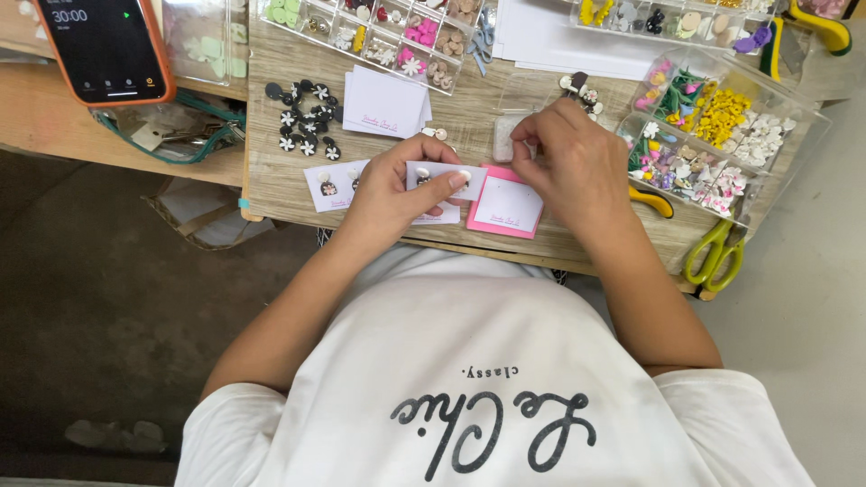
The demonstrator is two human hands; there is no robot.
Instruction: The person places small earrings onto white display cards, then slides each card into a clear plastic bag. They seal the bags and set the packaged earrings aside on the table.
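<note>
Heads up, your left hand (397, 185) has its fingers pinched shut on a small white earring card (444, 179) with one little stud already sitting on it, held just above the near edge of the wooden table (271, 171). Your right hand (573, 162) is curled over a small clear plastic piece (503, 137) just beside the pink-backed white card (505, 206), but honestly I can't tell whether those fingers have actually got hold of anything; the knuckles block the tips.

Stuff that could bite you, I reckon:
- The card is hanging right over the table edge. Loosen that pinch and the stud likely drops into your lap or onto the dark floor, which would be a pain to search.
- Your right forearm sits close to the clear plastic organiser box of tiny coloured flowers (713, 135). One elbow swing could tip it.
- The green-handled scissors (714, 257) poke off the table corner, so a nudge might send them down.

Hard to see: whatever sits under your right palm, the back of the held card, and the top trays, which get cut off by the frame. The loose black and white flower pieces (305, 122) are too small to count.
</note>
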